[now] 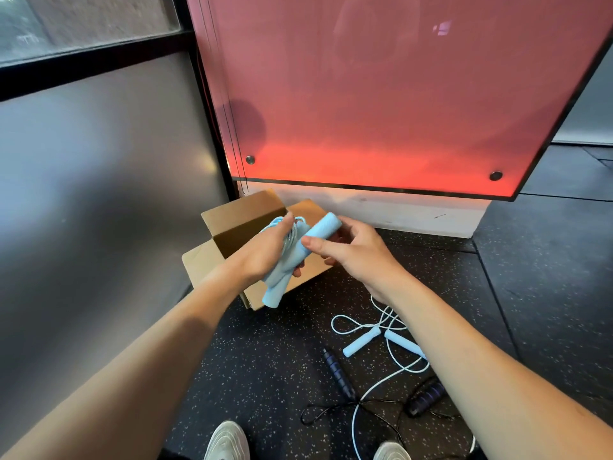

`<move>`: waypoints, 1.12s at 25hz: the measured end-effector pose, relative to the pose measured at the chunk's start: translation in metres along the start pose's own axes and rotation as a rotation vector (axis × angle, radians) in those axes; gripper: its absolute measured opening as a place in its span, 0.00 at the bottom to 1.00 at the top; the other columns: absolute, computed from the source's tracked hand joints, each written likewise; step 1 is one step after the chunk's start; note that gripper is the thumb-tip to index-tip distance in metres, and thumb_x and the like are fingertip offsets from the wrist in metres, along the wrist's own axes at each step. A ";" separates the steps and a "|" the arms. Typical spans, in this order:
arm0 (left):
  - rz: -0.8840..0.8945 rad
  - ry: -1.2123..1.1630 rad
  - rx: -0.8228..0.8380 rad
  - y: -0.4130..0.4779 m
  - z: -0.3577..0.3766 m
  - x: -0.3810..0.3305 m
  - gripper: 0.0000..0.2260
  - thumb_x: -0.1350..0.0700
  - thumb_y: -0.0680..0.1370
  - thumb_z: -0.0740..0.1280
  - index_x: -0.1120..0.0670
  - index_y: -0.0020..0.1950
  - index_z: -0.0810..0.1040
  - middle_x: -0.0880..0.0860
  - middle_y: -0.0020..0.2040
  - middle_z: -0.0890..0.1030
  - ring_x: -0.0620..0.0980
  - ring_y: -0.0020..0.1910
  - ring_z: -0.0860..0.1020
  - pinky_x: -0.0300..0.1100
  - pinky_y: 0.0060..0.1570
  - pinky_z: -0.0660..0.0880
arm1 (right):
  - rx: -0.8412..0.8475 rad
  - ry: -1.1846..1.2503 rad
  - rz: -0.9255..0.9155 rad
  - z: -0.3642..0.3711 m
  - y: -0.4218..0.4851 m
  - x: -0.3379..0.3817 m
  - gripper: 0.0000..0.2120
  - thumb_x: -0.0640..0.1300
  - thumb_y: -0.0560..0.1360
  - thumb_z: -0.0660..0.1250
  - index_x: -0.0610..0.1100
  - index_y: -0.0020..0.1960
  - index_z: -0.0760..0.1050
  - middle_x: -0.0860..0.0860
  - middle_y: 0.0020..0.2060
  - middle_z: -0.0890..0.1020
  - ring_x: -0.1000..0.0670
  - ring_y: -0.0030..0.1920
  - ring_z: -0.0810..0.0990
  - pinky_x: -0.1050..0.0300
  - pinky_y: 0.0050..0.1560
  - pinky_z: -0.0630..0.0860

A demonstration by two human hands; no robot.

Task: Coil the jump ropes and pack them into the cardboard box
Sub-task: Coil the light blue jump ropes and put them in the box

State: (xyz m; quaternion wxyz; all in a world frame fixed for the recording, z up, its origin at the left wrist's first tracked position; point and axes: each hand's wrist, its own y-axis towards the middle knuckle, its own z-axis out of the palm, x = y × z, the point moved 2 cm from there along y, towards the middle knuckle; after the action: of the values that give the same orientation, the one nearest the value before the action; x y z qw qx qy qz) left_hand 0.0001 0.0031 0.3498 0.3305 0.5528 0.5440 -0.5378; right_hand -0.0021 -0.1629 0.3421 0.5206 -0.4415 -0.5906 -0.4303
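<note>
Three jump ropes are counted in the head view, and none is seen packed yet. One pale blue jump rope with smooth foam handles (292, 247) is held in the air just above the open brown cardboard box (245, 224), which stands on the dark speckled rubber floor (265, 360) against the base of a glowing red wall panel (381, 111). Its thin cord is gathered into a bundle, and the left hand (268, 250) is closed around that bundle and one handle, whose lower end sticks out below the fist. The second handle is pinched by the right hand (351, 250), thumb on the near side and fingers curled behind it. The coil looks nearly finished, so this rope is judged close to being lowered into the box; the inside of the box is largely hidden by the hands, and its contents cannot be told.

Two ropes are left uncoiled on the floor, well apart from the box: a second pale blue rope with white cord (374, 336), spread in loose loops, and a dark navy rope with ribbed handles (338, 373), whose black cord crosses the white one. Roughly a third of the job is judged under way, with two coils and all the packing still to be done.
</note>
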 end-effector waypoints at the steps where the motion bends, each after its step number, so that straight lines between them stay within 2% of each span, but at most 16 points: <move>1: 0.029 -0.050 -0.011 0.001 0.001 -0.002 0.29 0.42 0.84 0.45 0.63 0.51 0.76 0.60 0.35 0.77 0.54 0.30 0.77 0.45 0.39 0.77 | -0.014 0.013 0.006 0.003 0.000 0.000 0.14 0.59 0.65 0.79 0.54 0.45 0.83 0.55 0.36 0.80 0.54 0.37 0.79 0.55 0.41 0.79; 3: 0.043 -0.201 -0.053 0.005 0.000 0.000 0.29 0.41 0.83 0.49 0.64 0.53 0.77 0.60 0.37 0.80 0.55 0.33 0.79 0.47 0.42 0.77 | -0.035 -0.008 0.029 0.009 -0.001 0.001 0.15 0.61 0.71 0.75 0.52 0.50 0.81 0.56 0.36 0.82 0.55 0.35 0.81 0.49 0.45 0.83; 5: -0.006 -0.344 -0.109 0.008 0.001 0.004 0.26 0.42 0.82 0.54 0.63 0.61 0.76 0.62 0.49 0.82 0.59 0.46 0.81 0.52 0.54 0.77 | -0.095 -0.122 0.005 0.011 -0.002 0.002 0.15 0.60 0.78 0.67 0.49 0.53 0.80 0.55 0.36 0.84 0.52 0.36 0.84 0.43 0.48 0.84; 6: -0.028 -0.359 -0.137 0.008 0.004 0.004 0.23 0.44 0.82 0.55 0.61 0.63 0.75 0.62 0.55 0.82 0.59 0.52 0.81 0.54 0.61 0.75 | -0.133 -0.201 -0.024 0.012 -0.003 0.003 0.16 0.60 0.81 0.63 0.49 0.53 0.80 0.54 0.38 0.84 0.50 0.38 0.84 0.44 0.48 0.82; 8: -0.031 -0.346 -0.170 0.008 0.012 0.002 0.20 0.45 0.83 0.56 0.57 0.64 0.75 0.60 0.60 0.81 0.57 0.59 0.80 0.55 0.66 0.73 | -0.159 -0.327 -0.057 0.014 -0.002 0.000 0.15 0.57 0.84 0.58 0.49 0.58 0.78 0.51 0.45 0.83 0.48 0.45 0.81 0.51 0.47 0.75; 11: -0.040 -0.284 -0.203 0.009 0.020 0.002 0.22 0.41 0.78 0.58 0.52 0.65 0.76 0.56 0.61 0.81 0.52 0.61 0.79 0.55 0.67 0.71 | -0.050 -0.422 -0.055 0.020 -0.002 -0.009 0.19 0.51 0.85 0.55 0.49 0.74 0.66 0.48 0.62 0.76 0.48 0.60 0.75 0.56 0.56 0.68; 13: -0.067 -0.247 -0.239 0.009 0.021 0.004 0.18 0.42 0.80 0.57 0.51 0.60 0.78 0.56 0.61 0.81 0.52 0.61 0.78 0.56 0.67 0.70 | 0.041 -0.448 -0.080 0.024 -0.005 -0.014 0.22 0.49 0.85 0.57 0.50 0.78 0.59 0.48 0.67 0.72 0.48 0.67 0.72 0.61 0.58 0.65; 15: -0.108 -0.268 -0.272 0.007 0.021 0.003 0.15 0.45 0.84 0.55 0.52 0.54 0.78 0.58 0.60 0.81 0.53 0.60 0.78 0.55 0.67 0.71 | 0.106 -0.446 -0.085 0.026 -0.008 -0.016 0.26 0.48 0.84 0.60 0.51 0.79 0.55 0.49 0.66 0.68 0.51 0.64 0.72 0.66 0.56 0.64; 17: -0.125 -0.346 -0.280 0.005 0.023 0.001 0.15 0.47 0.84 0.56 0.54 0.54 0.77 0.57 0.57 0.82 0.52 0.58 0.80 0.52 0.66 0.72 | 0.123 -0.439 -0.111 0.029 -0.009 -0.016 0.32 0.48 0.82 0.64 0.53 0.80 0.52 0.50 0.68 0.66 0.54 0.62 0.71 0.64 0.57 0.67; 19: -0.122 -0.433 -0.273 0.002 0.028 -0.003 0.14 0.48 0.84 0.56 0.54 0.53 0.77 0.56 0.53 0.82 0.53 0.56 0.80 0.51 0.64 0.74 | 0.038 -0.448 -0.162 0.034 -0.009 -0.017 0.35 0.46 0.80 0.67 0.51 0.81 0.51 0.48 0.71 0.67 0.51 0.66 0.72 0.59 0.62 0.71; 22: -0.119 -0.520 -0.266 0.001 0.035 -0.008 0.14 0.48 0.84 0.57 0.54 0.55 0.78 0.57 0.56 0.82 0.54 0.59 0.80 0.50 0.61 0.75 | -0.149 -0.451 -0.180 0.041 -0.010 -0.015 0.34 0.42 0.81 0.64 0.46 0.81 0.51 0.43 0.71 0.68 0.45 0.67 0.72 0.65 0.55 0.67; 24: -0.111 -0.608 -0.260 0.001 0.036 -0.013 0.13 0.49 0.84 0.56 0.55 0.55 0.77 0.56 0.56 0.82 0.52 0.57 0.80 0.46 0.56 0.76 | -0.151 -0.441 -0.176 0.041 -0.006 -0.012 0.35 0.40 0.81 0.62 0.46 0.82 0.47 0.42 0.72 0.66 0.43 0.66 0.72 0.66 0.55 0.65; 26: -0.135 -0.659 -0.230 0.000 0.031 -0.018 0.12 0.51 0.85 0.56 0.55 0.53 0.76 0.56 0.52 0.80 0.51 0.50 0.79 0.44 0.54 0.75 | -0.107 -0.494 -0.163 0.040 -0.001 -0.010 0.36 0.39 0.82 0.60 0.47 0.82 0.43 0.40 0.71 0.63 0.40 0.65 0.73 0.59 0.57 0.68; 27: -0.157 -0.663 -0.188 -0.002 0.028 -0.020 0.12 0.52 0.85 0.56 0.57 0.56 0.76 0.57 0.53 0.80 0.51 0.50 0.79 0.43 0.55 0.74 | -0.105 -0.546 -0.153 0.038 0.001 -0.009 0.37 0.39 0.82 0.60 0.47 0.82 0.41 0.39 0.71 0.62 0.37 0.64 0.74 0.55 0.58 0.70; 28: -0.184 -0.635 -0.143 -0.004 0.024 -0.021 0.13 0.53 0.84 0.57 0.59 0.61 0.75 0.59 0.58 0.79 0.52 0.54 0.79 0.43 0.61 0.72 | -0.122 -0.590 -0.131 0.035 0.004 -0.011 0.37 0.38 0.81 0.59 0.45 0.82 0.40 0.38 0.70 0.62 0.34 0.63 0.74 0.51 0.59 0.72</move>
State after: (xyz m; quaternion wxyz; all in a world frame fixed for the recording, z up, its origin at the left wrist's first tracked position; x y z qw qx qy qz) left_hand -0.0062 -0.0242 0.3658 0.4715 0.2818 0.4979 -0.6711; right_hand -0.0059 -0.1287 0.3287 0.2704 -0.5387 -0.7166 -0.3510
